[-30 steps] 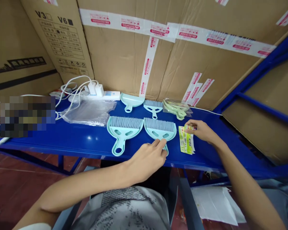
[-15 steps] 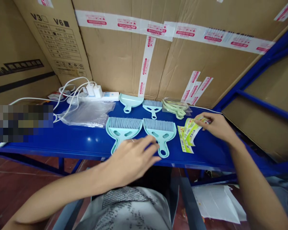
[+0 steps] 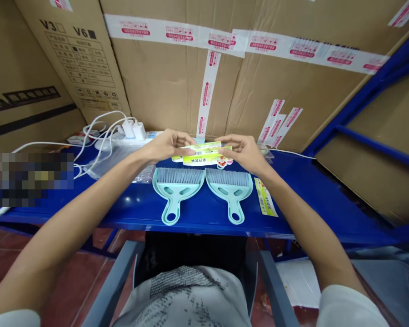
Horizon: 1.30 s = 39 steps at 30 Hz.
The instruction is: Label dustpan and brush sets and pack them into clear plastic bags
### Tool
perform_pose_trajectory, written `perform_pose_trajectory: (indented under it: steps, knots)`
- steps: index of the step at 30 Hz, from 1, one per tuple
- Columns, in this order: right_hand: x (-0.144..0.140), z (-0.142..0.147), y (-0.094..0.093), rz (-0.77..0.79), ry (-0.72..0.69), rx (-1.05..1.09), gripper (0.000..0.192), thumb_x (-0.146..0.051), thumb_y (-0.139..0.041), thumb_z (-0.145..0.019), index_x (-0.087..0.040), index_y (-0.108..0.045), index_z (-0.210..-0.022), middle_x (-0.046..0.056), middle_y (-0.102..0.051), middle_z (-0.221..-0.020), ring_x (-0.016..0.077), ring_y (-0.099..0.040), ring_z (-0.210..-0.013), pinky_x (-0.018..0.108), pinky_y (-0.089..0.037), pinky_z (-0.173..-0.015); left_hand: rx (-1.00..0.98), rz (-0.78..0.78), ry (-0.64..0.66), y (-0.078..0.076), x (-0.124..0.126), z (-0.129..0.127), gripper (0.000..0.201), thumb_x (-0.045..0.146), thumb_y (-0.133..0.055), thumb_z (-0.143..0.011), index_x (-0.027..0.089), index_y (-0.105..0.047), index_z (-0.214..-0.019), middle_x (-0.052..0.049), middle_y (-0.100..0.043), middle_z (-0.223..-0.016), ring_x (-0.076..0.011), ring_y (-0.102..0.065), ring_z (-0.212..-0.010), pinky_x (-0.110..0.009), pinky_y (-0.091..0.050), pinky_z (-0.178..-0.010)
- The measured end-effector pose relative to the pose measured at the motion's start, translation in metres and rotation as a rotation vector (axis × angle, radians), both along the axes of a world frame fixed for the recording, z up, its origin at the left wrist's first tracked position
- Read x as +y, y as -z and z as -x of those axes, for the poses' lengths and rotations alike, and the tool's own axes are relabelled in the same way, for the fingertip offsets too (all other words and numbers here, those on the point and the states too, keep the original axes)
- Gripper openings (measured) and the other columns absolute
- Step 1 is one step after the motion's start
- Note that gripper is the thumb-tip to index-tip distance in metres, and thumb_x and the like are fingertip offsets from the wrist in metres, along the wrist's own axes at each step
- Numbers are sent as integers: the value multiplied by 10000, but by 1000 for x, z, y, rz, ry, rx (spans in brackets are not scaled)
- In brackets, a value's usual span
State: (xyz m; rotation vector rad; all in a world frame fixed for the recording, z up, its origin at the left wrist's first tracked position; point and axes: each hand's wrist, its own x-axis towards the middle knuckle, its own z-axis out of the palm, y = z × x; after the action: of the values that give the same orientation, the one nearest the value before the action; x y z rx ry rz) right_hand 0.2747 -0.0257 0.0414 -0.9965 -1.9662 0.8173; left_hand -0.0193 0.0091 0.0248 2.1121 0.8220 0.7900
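While both hands are up over the back of the blue shelf, a yellow-green label card is pinched between them, one end in each grip. The left hand has its fingers closed on the card's left end and the right hand is closed on the right end, so neither grip is free and neither one is really nearer than the other. It's an even split.

The card's long axis is laid left to right, pretty much level, and it's held clear of the shelf rather than resting on it. It looks like more than one layer is being held, maybe a folded card or two stacked, but that can't be told for sure from this angle.

Directly below the card and a bit toward the body, two mint dustpan-and-brush sets are lying flat: the left set and the right set, bristles pointing away, handles pointing back toward the person. So the card's axis is crossed by the handles at roughly a right angle.

One more label is left lying just right of the right set. A clear plastic bag and a power strip with white cables are seen off to the left, with cardboard boxes stacked behind.
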Motion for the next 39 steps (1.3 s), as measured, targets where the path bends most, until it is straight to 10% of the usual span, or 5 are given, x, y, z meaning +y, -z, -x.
perform_pose_trajectory:
  steps: [9, 14, 23, 39]
  knots:
    - [12, -59, 13, 169, 62, -387, 291, -461, -837, -798, -196, -811, -917, 50, -799, -789, 196, -681, -680, 341, -497, -643, 242, 9, 83, 22, 8, 44, 565, 442, -878, -822, 153, -791, -1299, -114, -814, -1076, -224, -757, -871, -293, -578, -714]
    - [15, -71, 15, -106, 146, -743, 148, -366, -782, -827, -224, -803, -790, 65, -824, -883, 287, -753, -844, 433, -532, -800, 402, -111, 111, 20, 9, 49, 432, 439, -835, -828, 126, -848, -1126, -141, -833, -1041, -261, -782, -874, -346, -603, -802]
    - [2, -57, 13, -61, -134, -809, 481, -404, -823, -824, -267, -806, -1285, 52, -822, -1227, 323, -750, -1152, 440, -532, -1003, 512, -151, 170, 25, 7, 44, 503, 448, -840, -858, 153, -802, -1263, -140, -805, -1270, -287, -779, -1082, -369, -593, -942]
    - [13, -60, 30, -94, -132, -800, 529, -460, -774, -877, -218, -770, -1348, 89, -807, -1185, 297, -744, -1098, 416, -543, -970, 524, -168, 125, 26, 1, 36, 597, 482, -819, -848, 137, -767, -1333, -139, -803, -1268, -268, -772, -1051, -342, -591, -916]
